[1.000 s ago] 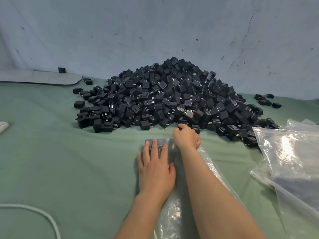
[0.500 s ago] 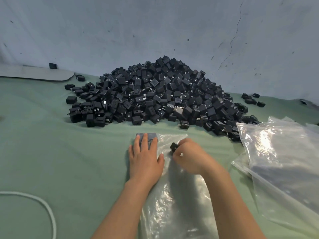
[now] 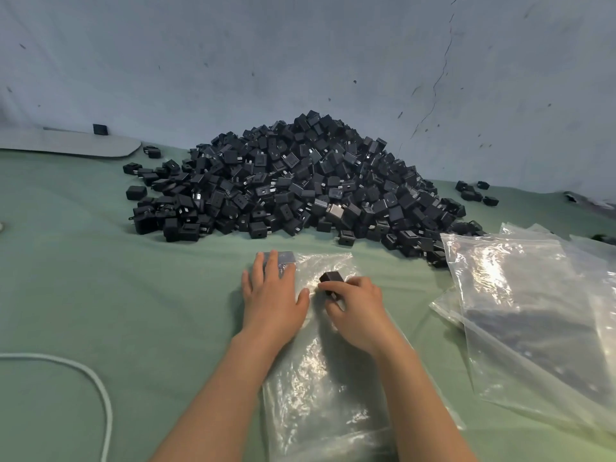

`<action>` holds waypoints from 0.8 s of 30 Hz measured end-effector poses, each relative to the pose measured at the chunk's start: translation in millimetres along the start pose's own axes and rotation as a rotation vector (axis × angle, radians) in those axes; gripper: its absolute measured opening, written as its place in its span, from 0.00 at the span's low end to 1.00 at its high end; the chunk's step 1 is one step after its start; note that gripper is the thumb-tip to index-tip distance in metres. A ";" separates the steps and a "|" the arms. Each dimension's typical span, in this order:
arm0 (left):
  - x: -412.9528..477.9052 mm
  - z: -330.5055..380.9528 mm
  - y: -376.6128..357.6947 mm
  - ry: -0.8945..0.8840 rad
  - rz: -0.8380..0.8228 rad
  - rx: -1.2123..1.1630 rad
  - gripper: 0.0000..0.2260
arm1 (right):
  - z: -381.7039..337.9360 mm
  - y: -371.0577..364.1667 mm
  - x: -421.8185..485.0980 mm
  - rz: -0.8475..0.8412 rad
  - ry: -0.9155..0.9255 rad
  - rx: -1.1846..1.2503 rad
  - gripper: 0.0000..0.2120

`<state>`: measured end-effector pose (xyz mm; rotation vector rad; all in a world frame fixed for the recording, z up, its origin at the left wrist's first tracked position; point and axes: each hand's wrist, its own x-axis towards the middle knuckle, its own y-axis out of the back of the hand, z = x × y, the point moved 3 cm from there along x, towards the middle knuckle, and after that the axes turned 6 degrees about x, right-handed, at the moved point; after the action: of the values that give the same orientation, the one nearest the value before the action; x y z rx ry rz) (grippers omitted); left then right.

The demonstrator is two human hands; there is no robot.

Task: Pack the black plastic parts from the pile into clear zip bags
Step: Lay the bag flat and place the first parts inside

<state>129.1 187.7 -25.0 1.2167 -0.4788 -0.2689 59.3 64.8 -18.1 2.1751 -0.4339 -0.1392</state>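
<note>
A big pile of black plastic parts (image 3: 300, 181) lies on the green cloth against the wall. In front of it a clear zip bag (image 3: 320, 378) lies flat, its mouth toward the pile. My left hand (image 3: 271, 295) rests flat on the bag's left side, fingers straight, over a part lying under the plastic near the mouth. My right hand (image 3: 353, 305) pinches one black part (image 3: 331, 278) above the bag's upper middle, just right of my left thumb.
A stack of clear zip bags (image 3: 533, 311) lies at the right, overlapping the pile's edge. A white cable (image 3: 96, 395) curves at the lower left. A grey board (image 3: 66, 146) sits at the far left. Loose parts (image 3: 473, 193) lie right of the pile.
My right hand took a part from the pile's front edge and drew it back over the bag. My left hand stayed pressed on the bag.
</note>
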 end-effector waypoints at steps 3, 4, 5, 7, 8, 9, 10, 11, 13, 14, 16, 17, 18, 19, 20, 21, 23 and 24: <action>-21.0 15.8 22.8 -0.156 -0.129 -0.057 0.21 | 2.2 12.7 -3.3 0.117 -0.064 0.222 0.17; -33.1 21.6 28.3 -0.228 -0.238 -0.135 0.22 | 0.5 18.7 -5.8 0.156 -0.062 0.311 0.17; -48.1 27.8 33.0 -0.308 -0.363 -0.212 0.24 | -2.5 25.6 -9.8 0.189 -0.052 0.400 0.17; -78.6 38.1 36.2 -0.469 -0.558 -0.244 0.31 | -10.2 40.1 -24.2 0.215 -0.031 0.571 0.17; -90.4 40.7 34.4 -0.528 -0.598 -0.217 0.32 | -14.1 46.0 -33.1 0.197 -0.017 0.654 0.17; -98.5 42.0 31.3 -0.566 -0.599 -0.179 0.32 | -16.9 50.4 -42.3 0.160 0.000 0.739 0.17; -103.3 42.3 27.3 -0.579 -0.584 -0.148 0.30 | -18.1 53.3 -51.6 0.112 0.021 0.826 0.16; -105.2 41.9 24.2 -0.573 -0.558 -0.141 0.26 | -19.0 55.6 -61.4 0.063 0.041 0.912 0.15; -105.4 40.5 22.1 -0.540 -0.511 -0.165 0.20 | -20.3 58.5 -80.6 -0.015 0.064 1.035 0.12; -105.3 40.5 22.0 -0.532 -0.497 -0.181 0.17 | -19.4 58.6 -89.2 -0.037 0.072 1.062 0.11; -103.9 41.2 24.1 -0.532 -0.459 -0.225 0.15 | -17.9 57.5 -104.7 -0.069 0.091 1.076 0.13; -102.3 40.8 25.9 -0.520 -0.449 -0.267 0.15 | -18.0 56.9 -111.5 -0.082 0.105 1.072 0.13; -100.2 39.2 27.2 -0.487 -0.464 -0.330 0.15 | -18.4 56.8 -117.3 -0.101 0.125 1.050 0.12; -97.2 37.0 28.1 -0.445 -0.488 -0.408 0.14 | -19.8 57.6 -122.4 -0.116 0.144 0.998 0.11; -93.7 34.6 28.6 -0.401 -0.512 -0.470 0.14 | -21.8 58.5 -127.1 -0.134 0.166 0.929 0.09; -89.4 32.3 29.4 -0.360 -0.527 -0.507 0.14 | -24.0 59.7 -131.1 -0.150 0.180 0.859 0.07; -81.2 26.8 33.7 -0.266 -0.523 -0.593 0.12 | -26.0 61.4 -136.7 -0.164 0.164 0.726 0.10; -78.2 25.2 36.7 -0.210 -0.517 -0.659 0.11 | -25.9 61.0 -138.2 -0.173 0.140 0.636 0.11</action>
<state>46.7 213.9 0.0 0.6434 -0.2123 -0.9269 -78.7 100.5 38.3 2.8261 -0.2237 0.0696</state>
